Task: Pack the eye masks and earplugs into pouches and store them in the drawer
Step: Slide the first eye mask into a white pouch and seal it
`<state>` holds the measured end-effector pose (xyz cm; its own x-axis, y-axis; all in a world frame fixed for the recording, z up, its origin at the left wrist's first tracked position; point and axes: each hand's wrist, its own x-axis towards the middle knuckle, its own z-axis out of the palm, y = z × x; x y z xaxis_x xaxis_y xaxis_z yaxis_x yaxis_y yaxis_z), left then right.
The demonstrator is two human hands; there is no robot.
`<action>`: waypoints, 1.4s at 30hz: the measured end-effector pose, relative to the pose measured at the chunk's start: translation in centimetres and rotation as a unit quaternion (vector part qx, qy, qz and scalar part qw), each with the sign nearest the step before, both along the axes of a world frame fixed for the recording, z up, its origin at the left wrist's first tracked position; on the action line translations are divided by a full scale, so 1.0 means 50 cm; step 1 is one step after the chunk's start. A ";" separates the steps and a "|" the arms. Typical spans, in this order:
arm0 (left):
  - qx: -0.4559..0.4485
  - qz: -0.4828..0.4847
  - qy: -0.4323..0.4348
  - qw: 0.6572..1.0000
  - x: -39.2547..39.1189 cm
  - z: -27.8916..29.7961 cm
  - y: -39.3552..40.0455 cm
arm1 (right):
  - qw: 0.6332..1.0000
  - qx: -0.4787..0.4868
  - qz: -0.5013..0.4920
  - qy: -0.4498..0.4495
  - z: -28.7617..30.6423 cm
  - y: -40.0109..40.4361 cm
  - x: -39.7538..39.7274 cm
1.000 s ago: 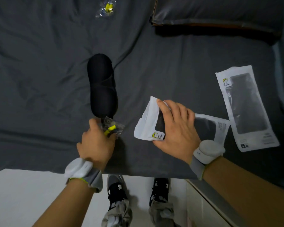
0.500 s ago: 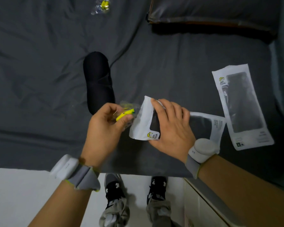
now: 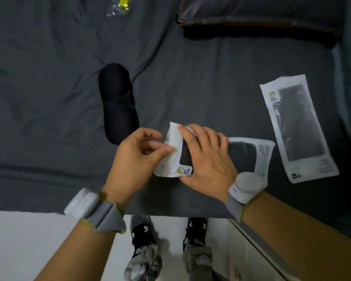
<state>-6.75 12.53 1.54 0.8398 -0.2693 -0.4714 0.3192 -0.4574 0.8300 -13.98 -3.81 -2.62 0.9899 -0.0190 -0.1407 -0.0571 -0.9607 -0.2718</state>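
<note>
My right hand [image 3: 207, 159] presses a white pouch [image 3: 170, 168] on the bed; through the pouch's window shows a dark eye mask. My left hand [image 3: 134, 157] is pinched at the pouch's open left mouth. A sliver of clear plastic from the earplug packet [image 3: 167, 139] shows between its fingertips, and the yellow plugs are hidden. A loose black eye mask [image 3: 118, 106] lies just beyond my left hand. A second earplug packet [image 3: 120, 6] lies at the far edge of the sheet. Another flat white pouch [image 3: 298, 126] lies to the right.
The dark grey bed sheet [image 3: 49, 98] covers the work surface, with a pillow [image 3: 261, 13] at the far right. A white cabinet [image 3: 251, 252] stands below the bed's near edge at the right. My shoes [image 3: 142, 232] stand on the white floor.
My left hand lifted the earplug packet from beside the loose mask and carried it right to the pouch's mouth. The yellow plugs went out of sight. My right hand kept hold of the pouch.
</note>
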 end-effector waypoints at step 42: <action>-0.033 0.049 0.035 0.998 -0.032 -0.001 0.008 | 0.716 0.633 -0.286 0.067 0.044 -0.017 -0.014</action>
